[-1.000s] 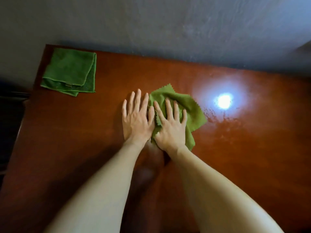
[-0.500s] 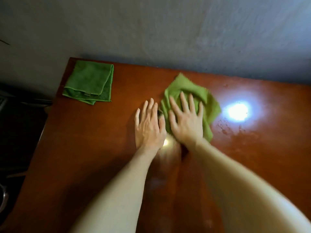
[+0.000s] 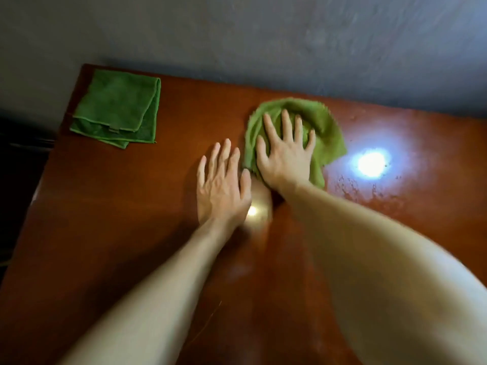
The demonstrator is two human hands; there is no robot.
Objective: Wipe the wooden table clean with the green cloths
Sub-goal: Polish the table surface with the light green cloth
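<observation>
2 green cloths on wooden table (image 3: 105,233): folded cloth (image 3: 118,106) far-left, crumpled cloth (image 3: 326,130) under spread right hand (image 3: 286,154); left hand (image 3: 224,185) flat, spread on wood.

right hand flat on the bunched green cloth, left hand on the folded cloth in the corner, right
No: the head view shows the left hand flat on the bare table, apart from the folded cloth. The right hand is flat on the bunched green cloth.
</observation>
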